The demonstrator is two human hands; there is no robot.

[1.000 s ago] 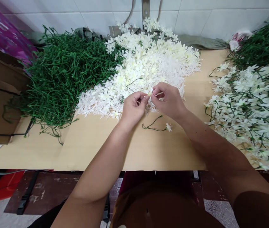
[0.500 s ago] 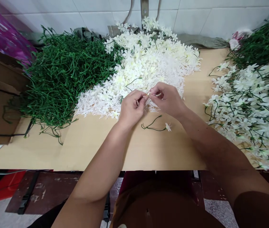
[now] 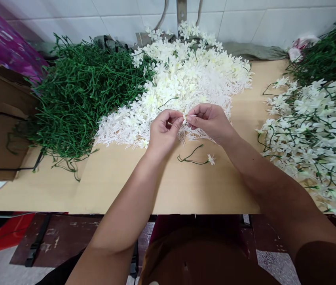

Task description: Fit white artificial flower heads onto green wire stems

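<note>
My left hand (image 3: 165, 128) and my right hand (image 3: 208, 120) meet at the front of a heap of white artificial flower heads (image 3: 182, 79). Thumb and fingers of both are pinched on a small white artificial flower (image 3: 185, 117), mostly covered by the fingertips. Just below them on the table lies a green plastic stem (image 3: 196, 161) that forks, with a white flower head (image 3: 211, 159) on one end. One more thin green stem (image 3: 168, 103) rests on the white heap behind my left hand.
A large pile of green stems (image 3: 87, 91) fills the left. Stemmed white flowers (image 3: 325, 122) are heaped at right, with more green stems (image 3: 328, 51) behind. A cardboard box (image 3: 1, 130) stands at far left. The tiled wall (image 3: 245, 23) closes off the back of the table (image 3: 120, 182).
My fingertips have shifted slightly around the small flower, which now shows more white between them. The right fingers are turned a little. The view has moved slightly.
</note>
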